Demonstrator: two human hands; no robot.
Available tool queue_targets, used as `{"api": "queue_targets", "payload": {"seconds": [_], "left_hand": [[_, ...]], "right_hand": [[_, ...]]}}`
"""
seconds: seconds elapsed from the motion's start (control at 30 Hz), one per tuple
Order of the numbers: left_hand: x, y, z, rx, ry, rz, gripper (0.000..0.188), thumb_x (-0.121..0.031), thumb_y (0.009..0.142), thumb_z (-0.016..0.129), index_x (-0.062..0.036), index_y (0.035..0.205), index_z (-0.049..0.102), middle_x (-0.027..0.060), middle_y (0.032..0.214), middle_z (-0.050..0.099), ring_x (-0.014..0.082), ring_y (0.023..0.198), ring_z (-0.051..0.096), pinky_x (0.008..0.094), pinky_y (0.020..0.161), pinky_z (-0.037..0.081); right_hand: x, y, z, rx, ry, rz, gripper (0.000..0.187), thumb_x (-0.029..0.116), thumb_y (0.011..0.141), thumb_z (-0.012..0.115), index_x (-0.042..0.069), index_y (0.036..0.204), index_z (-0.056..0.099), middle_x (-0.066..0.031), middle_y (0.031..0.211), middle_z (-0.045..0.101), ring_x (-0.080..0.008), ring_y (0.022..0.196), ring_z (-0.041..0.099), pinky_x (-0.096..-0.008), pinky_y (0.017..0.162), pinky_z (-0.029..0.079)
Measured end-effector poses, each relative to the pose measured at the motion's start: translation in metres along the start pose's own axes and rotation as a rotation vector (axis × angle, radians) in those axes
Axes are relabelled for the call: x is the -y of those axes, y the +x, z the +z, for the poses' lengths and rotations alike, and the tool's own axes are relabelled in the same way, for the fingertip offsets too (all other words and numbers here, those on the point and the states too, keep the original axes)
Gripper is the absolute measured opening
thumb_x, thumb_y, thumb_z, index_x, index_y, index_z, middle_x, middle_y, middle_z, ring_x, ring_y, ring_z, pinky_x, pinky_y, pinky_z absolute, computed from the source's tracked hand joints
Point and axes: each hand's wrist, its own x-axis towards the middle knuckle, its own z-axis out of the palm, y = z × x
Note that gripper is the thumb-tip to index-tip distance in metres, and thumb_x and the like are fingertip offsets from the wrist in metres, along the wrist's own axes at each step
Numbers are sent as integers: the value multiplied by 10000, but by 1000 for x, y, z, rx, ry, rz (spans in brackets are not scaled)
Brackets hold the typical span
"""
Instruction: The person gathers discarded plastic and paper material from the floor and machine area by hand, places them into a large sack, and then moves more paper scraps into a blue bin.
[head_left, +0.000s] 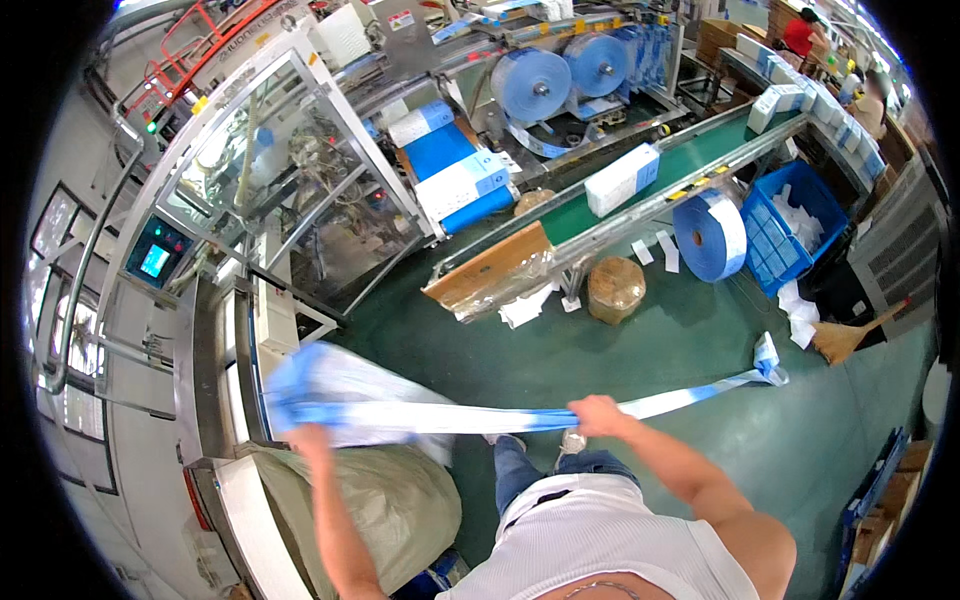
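Blue film strip (450, 418), two hands.

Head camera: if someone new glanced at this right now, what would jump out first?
The long blue-and-white film strip, stretched across the lower middle between the left hand and right hand, its tail trailing right over the green floor. Below the left hand sits a bulging grey sack. Beyond, a green conveyor belt carries white-and-blue packs up to the right, with a big blue film roll beside it.
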Motion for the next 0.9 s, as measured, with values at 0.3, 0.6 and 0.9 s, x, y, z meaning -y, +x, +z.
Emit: {"api": "queue_targets", "payload": {"seconds": [0.3, 0.6, 0.9], "left_hand": [[13, 133, -152, -555, -366, 102, 287, -196, 989, 561, -5, 1183, 651, 101, 1134, 654, 204, 973, 616, 376, 867, 527], [-112, -65, 64, 715, -229, -36, 210, -166, 866, 700, -31, 1025, 719, 68, 1051, 721, 160, 890, 642, 367, 816, 531], [-122, -184, 120, 953, 316, 348, 209, -246, 816, 671, -78, 940, 658, 202, 867, 701, 430, 819, 677, 506, 687, 543]], "right_hand": [[-202, -107, 69, -147, -2, 419, 303, 167, 729, 648, 89, 1014, 716, -184, 971, 723, -411, 952, 671, -505, 880, 531], [63, 56, -65, -204, 260, -15, 329, 257, 758, 619, 77, 1014, 720, -237, 960, 717, -421, 931, 692, -532, 821, 554], [154, 53, -76, -129, 142, -325, 232, 188, 744, 649, -12, 851, 697, -267, 829, 700, -442, 805, 699, -535, 717, 564]]}}
